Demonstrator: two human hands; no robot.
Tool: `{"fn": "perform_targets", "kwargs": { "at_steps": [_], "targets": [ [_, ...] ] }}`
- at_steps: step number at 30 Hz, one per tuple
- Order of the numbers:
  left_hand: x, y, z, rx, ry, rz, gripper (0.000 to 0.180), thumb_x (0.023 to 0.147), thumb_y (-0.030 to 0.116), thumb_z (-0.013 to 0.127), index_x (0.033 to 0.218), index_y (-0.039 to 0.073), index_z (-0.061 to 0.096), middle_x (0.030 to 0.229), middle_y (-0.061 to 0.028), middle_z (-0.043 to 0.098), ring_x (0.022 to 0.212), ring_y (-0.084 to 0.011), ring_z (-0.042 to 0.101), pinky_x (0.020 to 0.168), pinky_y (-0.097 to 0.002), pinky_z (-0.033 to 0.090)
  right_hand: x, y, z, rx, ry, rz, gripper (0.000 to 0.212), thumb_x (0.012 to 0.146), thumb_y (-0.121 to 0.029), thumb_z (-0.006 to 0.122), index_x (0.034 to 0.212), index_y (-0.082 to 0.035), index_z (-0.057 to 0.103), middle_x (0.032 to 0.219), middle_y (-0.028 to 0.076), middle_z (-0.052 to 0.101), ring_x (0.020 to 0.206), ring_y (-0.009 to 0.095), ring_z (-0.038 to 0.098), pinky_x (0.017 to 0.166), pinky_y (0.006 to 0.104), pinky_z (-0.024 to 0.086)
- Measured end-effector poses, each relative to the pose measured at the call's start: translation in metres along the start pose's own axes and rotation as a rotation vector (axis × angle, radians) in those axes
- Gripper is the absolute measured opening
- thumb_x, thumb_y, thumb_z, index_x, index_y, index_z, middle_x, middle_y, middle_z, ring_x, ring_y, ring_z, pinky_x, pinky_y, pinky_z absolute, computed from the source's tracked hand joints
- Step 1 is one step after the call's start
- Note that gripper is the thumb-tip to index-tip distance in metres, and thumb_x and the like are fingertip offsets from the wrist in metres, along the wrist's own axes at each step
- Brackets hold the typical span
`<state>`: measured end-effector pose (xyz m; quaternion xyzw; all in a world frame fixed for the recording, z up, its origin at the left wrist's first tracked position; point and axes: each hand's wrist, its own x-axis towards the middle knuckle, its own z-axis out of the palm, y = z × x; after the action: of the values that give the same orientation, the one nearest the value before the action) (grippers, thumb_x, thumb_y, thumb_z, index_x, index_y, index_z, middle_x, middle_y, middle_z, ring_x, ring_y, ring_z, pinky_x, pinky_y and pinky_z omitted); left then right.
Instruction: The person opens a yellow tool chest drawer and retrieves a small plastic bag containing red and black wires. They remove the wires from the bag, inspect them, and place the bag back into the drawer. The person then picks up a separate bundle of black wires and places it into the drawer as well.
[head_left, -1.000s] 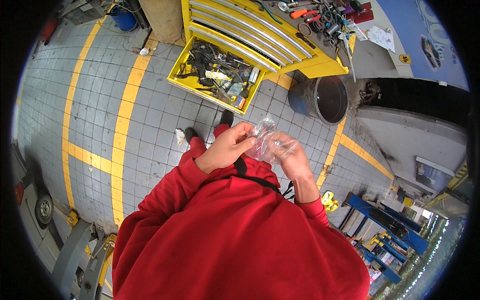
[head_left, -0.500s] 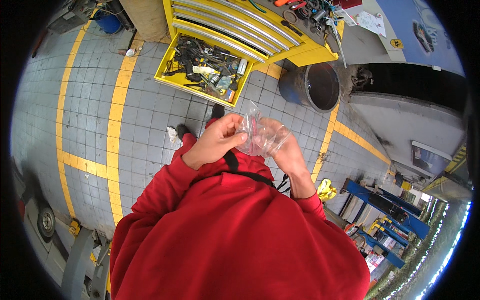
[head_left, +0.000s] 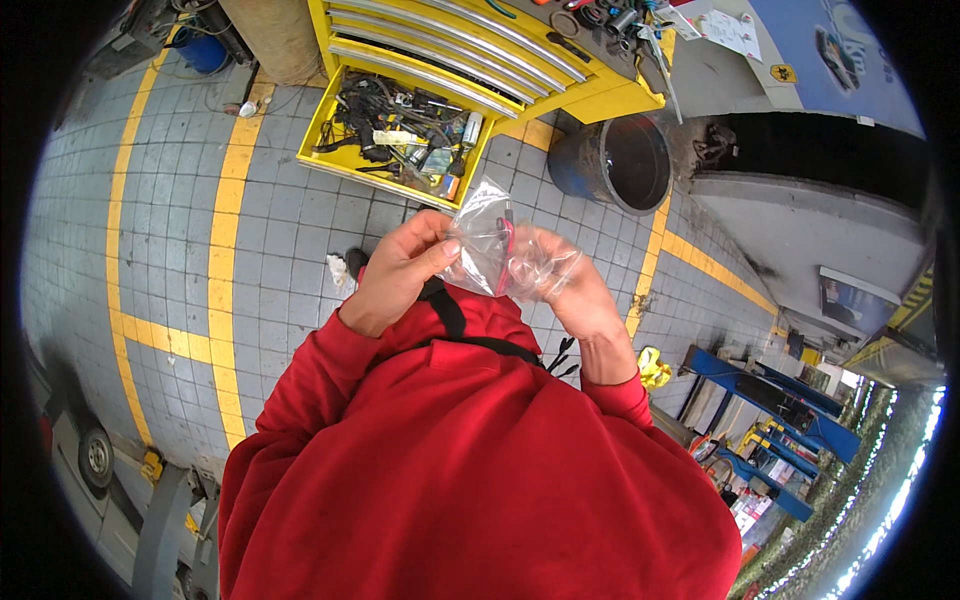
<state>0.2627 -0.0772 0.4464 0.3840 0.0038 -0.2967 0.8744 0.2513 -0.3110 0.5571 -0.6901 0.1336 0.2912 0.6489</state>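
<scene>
A clear plastic bag is stretched between my two hands, in front of my red top. My left hand pinches the bag's left side between thumb and fingers. My right hand holds its crumpled right side, with the fingers partly behind the plastic. A thin pink-red piece with a dark end shows at the bag, close to my right fingers. I cannot tell what it is, nor whether it lies inside the plastic or behind it.
Ahead, a yellow tool cabinet has its drawer pulled out, full of cables and small parts. A dark blue bin stands right of it. Tools cover the cabinet top. Blue metal equipment stands at right; a car wheel at lower left.
My left hand has moved left, away from my right, and the bag is spread wider. The pink-red piece with its dark end shows more plainly.
</scene>
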Motion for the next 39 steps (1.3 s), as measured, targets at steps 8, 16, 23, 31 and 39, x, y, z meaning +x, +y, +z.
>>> {"fn": "perform_targets", "kwargs": {
  "at_steps": [8,16,23,31,39],
  "targets": [
    [0.001,0.010,-0.007,-0.062,0.070,0.053,0.020,0.109,0.010,0.061,0.128,0.002,0.062,0.112,-0.0021,0.069,0.100,-0.0095,0.064,0.090,-0.0272,0.053,-0.006,-0.004,0.004,0.076,0.041,-0.010,0.043,0.108,-0.020,0.067,0.147,-0.005,0.061,0.110,0.003,0.074,0.095,0.010,0.068,0.080,0.0255,0.054],
    [0.002,0.017,-0.009,-0.131,0.064,0.060,0.025,0.110,0.011,0.059,0.134,0.002,0.060,0.120,-0.0039,0.068,0.108,-0.0112,0.064,0.099,-0.0304,0.053,-0.004,-0.008,-0.003,0.266,-0.050,-0.030,0.045,0.108,-0.027,0.067,0.144,0.000,0.064,0.102,0.002,0.071,0.085,0.010,0.064,0.072,0.0247,0.051],
    [0.002,0.019,-0.010,-0.175,0.064,0.050,0.030,0.111,0.013,0.058,0.138,0.002,0.059,0.126,-0.0055,0.067,0.117,-0.0138,0.064,0.106,-0.0338,0.052,-0.003,-0.010,0.003,0.350,-0.020,-0.111,0.044,0.108,-0.019,0.063,0.146,0.003,0.060,0.113,0.008,0.073,0.092,0.015,0.069,0.084,0.0298,0.058],
    [0.002,0.015,-0.013,-0.216,0.028,0.062,0.032,0.112,0.014,0.056,0.141,0.001,0.057,0.133,-0.0075,0.066,0.125,-0.0172,0.063,0.110,-0.0363,0.050,-0.008,-0.008,0.001,0.395,-0.032,-0.138,0.045,0.106,-0.014,0.064,0.147,0.004,0.059,0.132,0.013,0.070,0.112,0.021,0.071,0.100,0.0367,0.059],
    [0.002,0.012,-0.015,-0.236,0.046,0.059,0.033,0.112,0.014,0.055,0.142,0.001,0.057,0.135,-0.0084,0.066,0.127,-0.0185,0.063,0.111,-0.0379,0.051,-0.007,-0.005,-0.001,0.408,-0.038,-0.120,0.045,0.106,-0.015,0.064,0.147,0.005,0.058,0.136,0.014,0.068,0.115,0.023,0.071,0.102,0.0388,0.059]
  ]
}}
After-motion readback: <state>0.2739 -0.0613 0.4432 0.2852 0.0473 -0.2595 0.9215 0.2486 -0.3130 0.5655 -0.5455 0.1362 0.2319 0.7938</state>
